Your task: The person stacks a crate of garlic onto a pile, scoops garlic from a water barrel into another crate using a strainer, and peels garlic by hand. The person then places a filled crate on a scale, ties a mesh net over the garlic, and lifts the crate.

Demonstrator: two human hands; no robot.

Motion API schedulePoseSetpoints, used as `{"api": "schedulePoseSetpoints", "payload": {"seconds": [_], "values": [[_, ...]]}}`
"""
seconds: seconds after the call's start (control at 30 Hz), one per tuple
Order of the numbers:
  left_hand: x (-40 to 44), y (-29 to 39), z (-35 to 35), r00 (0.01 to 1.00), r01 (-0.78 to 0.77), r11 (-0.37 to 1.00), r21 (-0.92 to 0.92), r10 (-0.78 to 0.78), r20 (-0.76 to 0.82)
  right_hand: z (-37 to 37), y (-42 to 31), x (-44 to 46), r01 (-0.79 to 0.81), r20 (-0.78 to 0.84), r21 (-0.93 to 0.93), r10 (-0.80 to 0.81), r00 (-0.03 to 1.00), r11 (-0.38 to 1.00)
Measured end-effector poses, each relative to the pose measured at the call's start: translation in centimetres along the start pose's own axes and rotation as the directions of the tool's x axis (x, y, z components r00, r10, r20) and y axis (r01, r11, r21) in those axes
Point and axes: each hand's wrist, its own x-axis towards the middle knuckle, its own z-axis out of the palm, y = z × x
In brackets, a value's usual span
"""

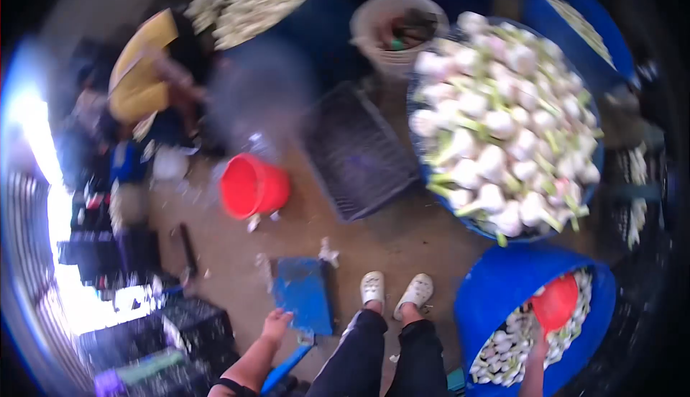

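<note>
My right hand (537,341) reaches into a tipped blue barrel (496,282) at the lower right, closed on a red scoop (557,303). Garlic bulbs (503,350) lie inside that barrel, around and below the scoop. My left hand (276,324) hangs at the lower left with its fingers loosely bent and nothing visible in them. It is beside a flat blue plate (302,293), which has a blue bar (286,370) near its lower end; whether the hand touches the plate I cannot tell.
A heaped tub of garlic (503,124) stands at the upper right. A dark crate (359,152), a red bucket (255,187) and a pale bucket (397,52) are on the floor. Stacked crates (154,347) line the left. A person in yellow (144,66) bends at the upper left.
</note>
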Motion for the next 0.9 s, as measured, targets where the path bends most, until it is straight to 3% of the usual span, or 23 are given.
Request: {"api": "schedulePoseSetpoints", "payload": {"seconds": [0.03, 0.07, 0.17, 0.27, 0.33, 0.4, 0.47, 0.53, 0.6, 0.67, 0.73, 0.77, 0.83, 0.9], "values": [[-1.2, -3.7, -1.1, 0.999, -0.022, 0.999, -0.034, 0.023, 0.033, -1.9, 0.9, 0.0, 0.094, -0.058, -0.097, -0.100, 0.993, 0.991], [-2.5, -7.5, -2.2, 0.998, -0.036, 0.997, -0.073, 0.039, 0.048, -5.4, 2.3, -0.2, 0.077, -0.073, -0.131, -0.087, 0.994, 0.988], [-11.4, -10.7, -3.6, 0.986, 0.093, 0.954, -0.285, -0.127, -0.104, -2.3, -8.5, -10.3, 0.045, -0.109, -0.193, -0.067, 0.992, 0.980], [-16.9, -14.5, -4.1, 0.954, 0.092, 0.935, -0.342, -0.181, -0.238, 1.6, -14.7, -15.3, 0.090, -0.001, -0.231, -0.093, 0.996, 0.969], [-19.5, -17.0, -4.3, 0.922, 0.077, 0.964, -0.253, -0.165, -0.349, 4.8, -17.5, -17.5, 0.137, 0.106, -0.244, -0.114, 0.988, 0.960], [-20.5, -20.1, -4.7, 0.779, -0.142, 0.989, -0.036, 0.089, -0.621, 8.1, -19.4, -20.0, 0.176, 0.203, -0.236, -0.129, 0.971, 0.956], [-19.7, -21.5, -7.4, 0.646, -0.101, 0.995, -0.001, 0.065, -0.761, 11.4, -20.9, -22.2, 0.200, 0.282, -0.214, -0.136, 0.950, 0.956], [-16.2, -27.0, -10.5, 0.673, 0.107, 0.967, -0.233, -0.243, -0.699, 14.9, -21.7, -24.5, 0.222, 0.356, -0.204, -0.139, 0.924, 0.954], [-14.6, -29.8, -16.5, 0.603, 0.265, 0.922, -0.281, -0.386, -0.698, 17.5, -22.2, -27.7, 0.238, 0.396, -0.184, -0.150, 0.906, 0.954], [-12.1, -35.3, -20.6, 0.546, 0.271, 0.945, -0.185, -0.309, -0.778, 19.9, -22.6, -30.3, 0.245, 0.422, -0.189, -0.147, 0.895, 0.951], [-10.3, -38.1, -23.2, 0.531, 0.448, 0.893, -0.054, -0.314, -0.787, 21.1, -23.1, -32.5, 0.253, 0.428, -0.172, -0.159, 0.890, 0.952], [-9.7, -38.4, -24.4, 0.537, 0.439, 0.896, -0.070, -0.324, -0.779, 21.3, -23.6, -33.3, 0.266, 0.434, -0.162, -0.173, 0.884, 0.950], [-9.1, -38.9, -26.7, 0.691, 0.459, 0.888, -0.018, -0.370, -0.621, 21.2, -24.9, -34.3, 0.287, 0.435, -0.145, -0.199, 0.878, 0.947], [-7.7, -39.9, -27.5, 0.735, 0.484, 0.875, 0.013, -0.399, -0.548, 20.1, -26.6, -34.2, 0.317, 0.434, -0.120, -0.237, 0.869, 0.941]]}}
